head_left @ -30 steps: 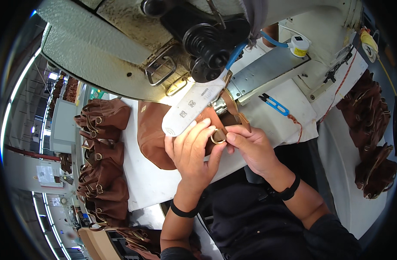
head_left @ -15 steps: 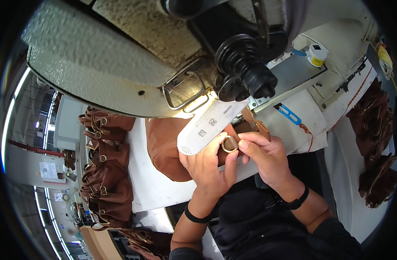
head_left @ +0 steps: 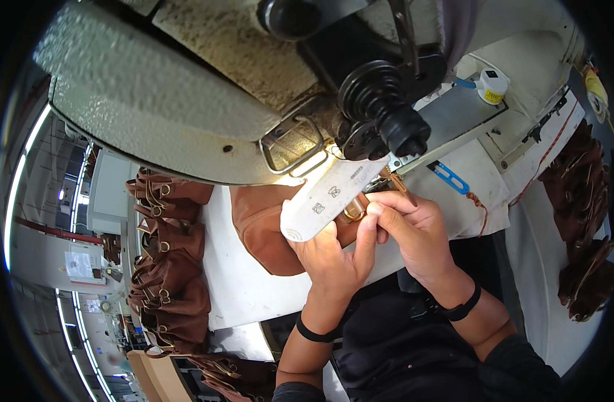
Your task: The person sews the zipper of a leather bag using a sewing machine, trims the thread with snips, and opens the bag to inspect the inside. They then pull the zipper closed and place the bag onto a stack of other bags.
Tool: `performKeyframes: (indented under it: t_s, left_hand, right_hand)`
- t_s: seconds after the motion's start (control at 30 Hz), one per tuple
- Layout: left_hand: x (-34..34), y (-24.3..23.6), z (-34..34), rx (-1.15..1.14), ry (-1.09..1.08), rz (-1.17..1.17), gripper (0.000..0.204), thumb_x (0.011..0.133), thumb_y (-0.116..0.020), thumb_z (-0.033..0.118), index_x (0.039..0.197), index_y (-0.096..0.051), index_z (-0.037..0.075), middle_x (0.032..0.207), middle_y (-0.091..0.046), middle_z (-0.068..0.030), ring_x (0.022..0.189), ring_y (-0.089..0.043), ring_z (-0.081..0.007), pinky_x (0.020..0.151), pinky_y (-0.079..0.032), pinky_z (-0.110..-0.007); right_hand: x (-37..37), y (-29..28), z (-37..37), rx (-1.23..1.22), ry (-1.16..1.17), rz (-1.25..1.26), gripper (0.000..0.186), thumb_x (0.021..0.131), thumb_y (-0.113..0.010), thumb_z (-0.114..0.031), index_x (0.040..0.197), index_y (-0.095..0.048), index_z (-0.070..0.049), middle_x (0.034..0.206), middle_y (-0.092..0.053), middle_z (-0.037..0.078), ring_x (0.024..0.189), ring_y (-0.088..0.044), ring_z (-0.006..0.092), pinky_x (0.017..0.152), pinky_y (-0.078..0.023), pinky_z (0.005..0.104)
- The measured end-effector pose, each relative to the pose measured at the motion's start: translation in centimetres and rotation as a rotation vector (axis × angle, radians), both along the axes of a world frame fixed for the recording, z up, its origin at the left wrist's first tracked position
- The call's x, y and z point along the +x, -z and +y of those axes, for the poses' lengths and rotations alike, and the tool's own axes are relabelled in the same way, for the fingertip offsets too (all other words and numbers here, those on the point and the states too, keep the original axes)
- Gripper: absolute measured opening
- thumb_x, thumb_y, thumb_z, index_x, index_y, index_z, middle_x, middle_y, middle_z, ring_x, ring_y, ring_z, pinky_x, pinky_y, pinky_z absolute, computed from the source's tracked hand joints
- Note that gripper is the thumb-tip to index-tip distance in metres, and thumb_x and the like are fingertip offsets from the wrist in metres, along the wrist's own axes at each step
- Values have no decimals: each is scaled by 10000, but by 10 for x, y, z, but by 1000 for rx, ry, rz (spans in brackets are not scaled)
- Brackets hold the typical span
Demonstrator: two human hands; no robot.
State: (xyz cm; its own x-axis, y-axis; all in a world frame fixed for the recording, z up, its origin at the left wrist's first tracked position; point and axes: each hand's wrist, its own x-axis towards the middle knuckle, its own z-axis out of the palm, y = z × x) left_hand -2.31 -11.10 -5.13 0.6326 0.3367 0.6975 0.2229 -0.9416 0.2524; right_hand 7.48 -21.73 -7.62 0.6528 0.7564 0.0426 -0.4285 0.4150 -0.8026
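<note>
Left hand (head_left: pixel 334 258), right hand (head_left: pixel 414 231) pinch brass ring (head_left: pixel 353 214) — brown leather piece (head_left: pixel 263 221) beneath.

A: How many hands do you count?
B: Two: one left hand (head_left: pixel 330 258) and one right hand (head_left: pixel 414 231), each with one black wristband.
A: And rings?
B: One brass ring (head_left: pixel 353 214) between the fingers.
A: Machines?
B: One sewing machine (head_left: pixel 206 87), with one white arm cover (head_left: pixel 330 197).
A: Leather pieces?
B: One brown leather piece (head_left: pixel 260 224) under the hands, one stack of brown bags (head_left: pixel 166 261) on the left, too many to count exactly, and one more pile (head_left: pixel 585 228) on the right.
A: Anything small?
B: One white bobbin (head_left: pixel 492 85) and one blue tool (head_left: pixel 447 177)
</note>
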Motion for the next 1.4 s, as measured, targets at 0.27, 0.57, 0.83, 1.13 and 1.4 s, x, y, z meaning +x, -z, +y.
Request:
performKeyframes:
  t_s: [0.27, 0.57, 0.83, 1.13, 1.4]
  left_hand:
    - [3, -3, -9, -93, -4, -55, 195, 1023, -657, 67, 1202, -657, -9, 1201, -731, -183, 1146, -688, -331, 1150, -383, -512]
    - [12, -13, -12, -394, 83, -104, 171, 1059, -601, 44, 1198, -615, -53, 1245, -668, -198, 1108, -661, -278, 1002, -519, -387]
    - [16, -1, -13, -340, 70, -165, 205, 1068, -580, 39, 1251, -586, -53, 1295, -643, -201, 1127, -646, -242, 989, -530, -365]
    - [14, -15, -18, -577, 76, -114, 218, 1116, -487, 63, 1287, -542, -61, 1353, -609, -208, 1233, -610, -262, 1083, -488, -383]
    - [15, -24, -19, -746, 69, -103, 219, 1130, -497, 106, 1279, -545, -47, 1363, -613, -186, 1221, -607, -244, 1083, -479, -372]
  right_hand:
    - [0, -10, -5, -23, -54, 42, 234, 1072, -676, -131, 1208, -753, 43, 915, -713, 11, 784, -602, 49, 700, -493, 214]
    - [1, -20, 5, -55, 21, 85, 238, 1059, -710, -193, 1003, -743, 35, 814, -721, 31, 714, -639, 67, 663, -517, 230]
    - [5, -12, -1, -138, 96, -209, 216, 1036, -745, -174, 1024, -743, 42, 821, -727, 22, 731, -619, 35, 651, -506, 223]
    - [-2, -15, 4, -72, 81, -64, 199, 1053, -704, -139, 1106, -766, 43, 915, -759, 30, 802, -671, 56, 725, -549, 231]
    - [-3, -21, 5, -56, 107, -17, 208, 1042, -704, -124, 1106, -772, 61, 912, -763, 47, 818, -702, 76, 737, -573, 238]
